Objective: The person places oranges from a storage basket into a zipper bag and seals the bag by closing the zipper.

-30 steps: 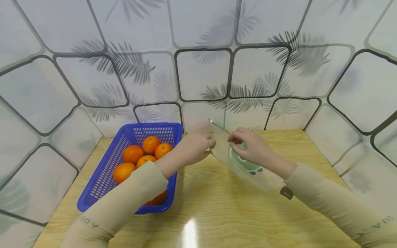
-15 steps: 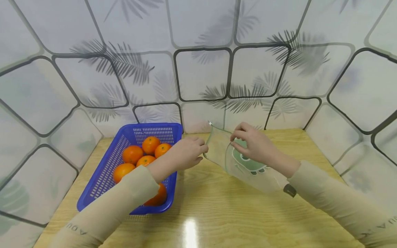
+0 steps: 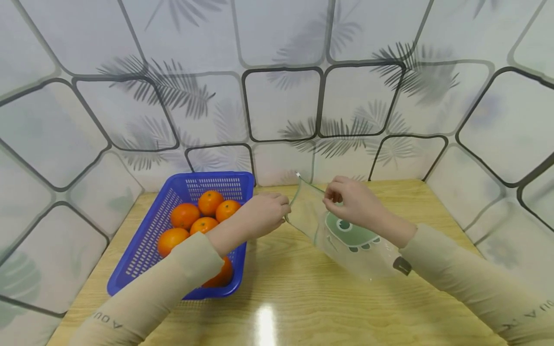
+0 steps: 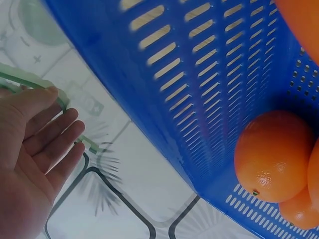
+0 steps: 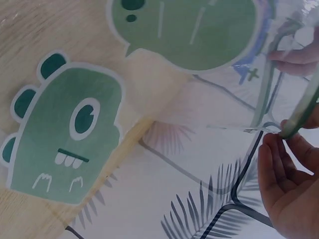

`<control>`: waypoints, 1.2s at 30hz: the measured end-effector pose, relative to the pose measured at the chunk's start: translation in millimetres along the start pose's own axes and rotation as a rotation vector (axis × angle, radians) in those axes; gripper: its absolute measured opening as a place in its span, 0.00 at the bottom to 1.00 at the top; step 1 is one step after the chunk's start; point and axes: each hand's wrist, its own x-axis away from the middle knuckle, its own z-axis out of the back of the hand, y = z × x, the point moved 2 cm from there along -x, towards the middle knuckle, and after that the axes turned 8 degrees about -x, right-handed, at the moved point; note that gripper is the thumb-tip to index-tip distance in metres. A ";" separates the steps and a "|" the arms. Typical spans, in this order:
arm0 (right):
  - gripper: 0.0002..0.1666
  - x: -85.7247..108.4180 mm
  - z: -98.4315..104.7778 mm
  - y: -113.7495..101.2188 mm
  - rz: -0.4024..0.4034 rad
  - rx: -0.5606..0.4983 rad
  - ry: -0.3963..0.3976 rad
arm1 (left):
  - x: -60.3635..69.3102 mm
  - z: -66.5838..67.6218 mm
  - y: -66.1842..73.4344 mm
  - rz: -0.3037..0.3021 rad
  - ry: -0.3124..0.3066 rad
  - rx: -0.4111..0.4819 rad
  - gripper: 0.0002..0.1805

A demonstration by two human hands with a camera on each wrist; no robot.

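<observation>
A clear plastic bag (image 3: 305, 211) with a green edge and a printed green one-eyed figure (image 5: 75, 129) is spread between the hands, its mouth apart. My left hand (image 3: 266, 214) pinches the green edge at the left corner; the left wrist view shows this left hand (image 4: 40, 134) with thumb and index on the edge, the other fingers loosely bent. On the other side, my right hand (image 3: 357, 202) pinches the edge between thumb and fingertips, as the right hand (image 5: 291, 169) also shows in the right wrist view. No content is visible in the bag.
Left of the bag stands a blue perforated basket (image 3: 144, 230) holding several oranges (image 3: 185, 215), partly under my left forearm. The wooden table (image 3: 277, 283) meets patterned cloth walls (image 3: 285, 105) at the back and sides. A dark tag (image 3: 402, 265) lies by my right cuff.
My left hand has moved left from its place a second ago, and the bag's mouth has spread wider. The bag's printed side has turned more into view. My right hand has shifted slightly right.
</observation>
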 end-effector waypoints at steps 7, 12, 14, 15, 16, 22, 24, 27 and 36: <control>0.07 -3.3 2.3 0.0 -0.058 -0.071 -0.022 | -0.6 0.2 0.3 -0.013 -0.038 -0.014 0.10; 0.12 -3.2 4.5 -0.7 -0.111 -0.081 -0.008 | 0.0 2.5 -0.8 0.000 -0.069 -0.005 0.12; 0.11 -3.2 5.8 -0.7 -0.113 -0.084 0.007 | 0.4 2.1 -1.5 0.000 -0.068 0.000 0.12; 0.11 -3.0 6.5 -0.8 -0.104 -0.082 0.014 | 0.5 1.7 -1.9 0.001 -0.066 0.002 0.12; 0.10 -2.8 6.9 -0.8 -0.094 -0.079 0.020 | 0.7 1.1 -2.2 0.001 -0.063 0.002 0.13; 0.16 -0.8 9.3 -4.4 0.012 -0.031 0.008 | 1.7 0.7 -3.8 0.008 -0.045 0.002 0.11; 0.15 0.0 10.0 -6.0 0.056 -0.019 -0.013 | 2.2 1.3 -4.0 0.011 -0.041 0.002 0.10; 0.13 0.6 10.1 -7.4 0.117 -0.006 -0.042 | 3.3 1.4 -4.1 0.014 -0.032 -0.005 0.08; 0.04 0.2 8.4 -1.6 0.179 0.051 -0.025 | 8.1 1.1 -6.2 0.038 -0.002 -0.031 0.07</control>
